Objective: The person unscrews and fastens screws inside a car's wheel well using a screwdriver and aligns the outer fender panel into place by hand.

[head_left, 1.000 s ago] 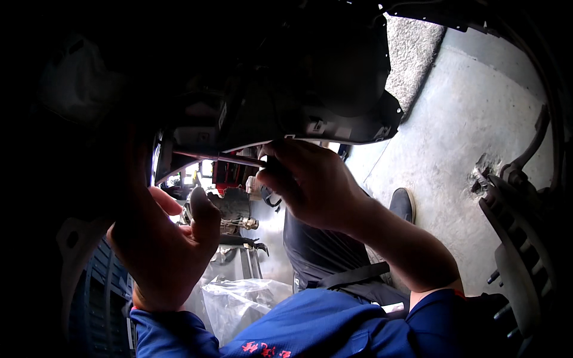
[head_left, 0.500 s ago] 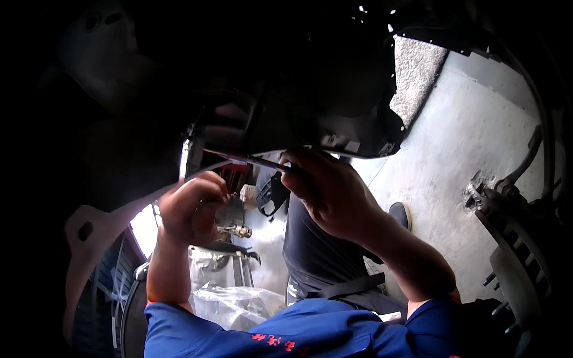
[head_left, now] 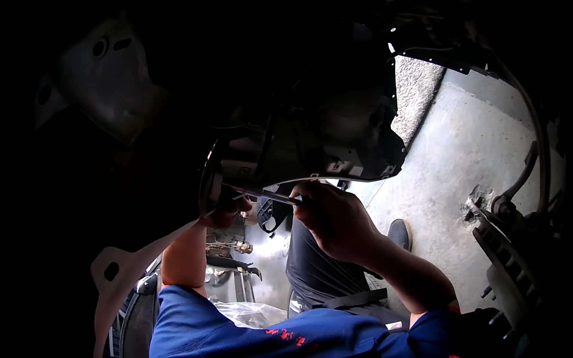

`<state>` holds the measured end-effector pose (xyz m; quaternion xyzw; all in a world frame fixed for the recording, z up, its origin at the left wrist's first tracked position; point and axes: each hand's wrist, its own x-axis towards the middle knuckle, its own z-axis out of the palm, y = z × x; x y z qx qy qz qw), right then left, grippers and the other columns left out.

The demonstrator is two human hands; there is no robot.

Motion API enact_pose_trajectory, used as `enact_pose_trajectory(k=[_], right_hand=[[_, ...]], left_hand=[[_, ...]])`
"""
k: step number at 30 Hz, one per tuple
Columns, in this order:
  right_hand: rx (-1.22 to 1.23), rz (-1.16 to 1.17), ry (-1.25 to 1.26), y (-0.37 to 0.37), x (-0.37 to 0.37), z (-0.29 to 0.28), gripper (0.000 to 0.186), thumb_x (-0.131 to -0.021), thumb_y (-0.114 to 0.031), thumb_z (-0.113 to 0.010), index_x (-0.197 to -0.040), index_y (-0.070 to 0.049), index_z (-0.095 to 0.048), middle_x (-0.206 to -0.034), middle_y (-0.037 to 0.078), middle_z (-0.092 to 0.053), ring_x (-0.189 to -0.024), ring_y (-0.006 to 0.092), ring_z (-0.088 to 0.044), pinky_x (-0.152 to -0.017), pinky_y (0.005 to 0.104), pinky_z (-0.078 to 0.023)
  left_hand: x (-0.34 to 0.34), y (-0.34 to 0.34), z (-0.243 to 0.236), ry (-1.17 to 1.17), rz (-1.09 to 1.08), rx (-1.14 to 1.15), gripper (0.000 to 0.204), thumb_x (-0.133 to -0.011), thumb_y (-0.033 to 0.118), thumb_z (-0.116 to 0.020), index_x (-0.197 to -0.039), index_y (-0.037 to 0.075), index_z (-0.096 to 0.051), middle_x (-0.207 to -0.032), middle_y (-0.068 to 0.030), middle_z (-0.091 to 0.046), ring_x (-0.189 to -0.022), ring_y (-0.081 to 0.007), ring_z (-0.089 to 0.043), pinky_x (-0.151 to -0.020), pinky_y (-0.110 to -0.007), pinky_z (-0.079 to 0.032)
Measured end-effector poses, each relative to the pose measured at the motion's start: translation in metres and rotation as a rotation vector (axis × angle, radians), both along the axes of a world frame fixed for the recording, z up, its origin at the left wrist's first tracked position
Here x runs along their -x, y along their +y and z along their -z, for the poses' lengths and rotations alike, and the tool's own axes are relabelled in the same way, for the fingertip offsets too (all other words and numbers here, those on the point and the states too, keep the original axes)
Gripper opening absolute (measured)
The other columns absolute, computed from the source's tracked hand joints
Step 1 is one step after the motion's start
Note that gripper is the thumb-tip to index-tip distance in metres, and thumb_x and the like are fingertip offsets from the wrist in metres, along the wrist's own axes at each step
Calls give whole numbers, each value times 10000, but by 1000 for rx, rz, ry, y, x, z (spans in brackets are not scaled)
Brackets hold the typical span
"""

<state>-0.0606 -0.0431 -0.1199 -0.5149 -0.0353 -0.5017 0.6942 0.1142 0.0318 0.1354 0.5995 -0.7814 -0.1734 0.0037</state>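
Metal-shafted tool [head_left: 279,196] in head view, held in the closed right hand [head_left: 337,224], slanting just below the dark panel [head_left: 352,140]. Left hand [head_left: 230,213] darker and more hidden behind the slotted flange [head_left: 126,261] than half a second ago; cannot tell its grip.

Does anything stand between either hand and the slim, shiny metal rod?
Nothing visible blocks the right hand: it grips the slim, shiny metal rod by one end. In the picture, the left hand is just below the rod's other end; shadow hides whether anything lies between them.
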Motion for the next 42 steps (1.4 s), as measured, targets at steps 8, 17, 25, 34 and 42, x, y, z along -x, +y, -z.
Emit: enact_pose_trajectory(k=[8, 17, 25, 34, 42], right_hand=[[26, -114, -168, -9, -11, 6, 260, -1035, -301, -581, -1119, -55, -592, -766, 91, -611, -630, 186, -606, -600, 303, -469], [-37, 127, -162, 7, -14, -5, 259, -1035, -294, -573, -1088, -41, -598, -718, 78, -633, -603, 193, -637, -563, 303, -483], [-40, -291, -262, -12, -30, 4, 414, -1037, -416, -560, -968, -12, -625, -737, 65, -637, -697, 125, -631, -633, 303, -501], [-23, -816, -187, -34, -37, 4, 598, -937, -637, -603, -928, -41, -653, -710, -14, -617, -608, 59, -572, -594, 213, -495], [-101, -580, -501, -11, -30, 10, 530, -863, -543, -771, -1019, -49, -658, -777, -10, -629, -661, 72, -572, -592, 249, -463]], left_hand=[[-5, -1, 1, 5, -7, -16, 325, -946, 139, -634, -1237, 0, -586, -1123, -177, -677, -999, -231, -690, -839, -318, -573], [-14, 0, 0, 59, -24, -63, 406, -954, 158, -654, -1324, 18, -560, -1194, -175, -672, -1070, -240, -683, -893, -338, -573], [-24, 8, -5, 241, -70, -135, 482, -962, 175, -671, -1402, 34, -536, -1257, -174, -668, -1134, -248, -677, -941, -357, -572], [-38, 26, -13, -138, 37, 127, 503, -957, 183, -686, -1416, 51, -527, -1265, -180, -666, -1150, -238, -674, -933, -381, -586], [13, 4, 4, -274, 27, 269, 470, -954, 180, -688, -1382, 48, -545, -1246, -177, -672, -1132, -241, -680, -926, -382, -586]])
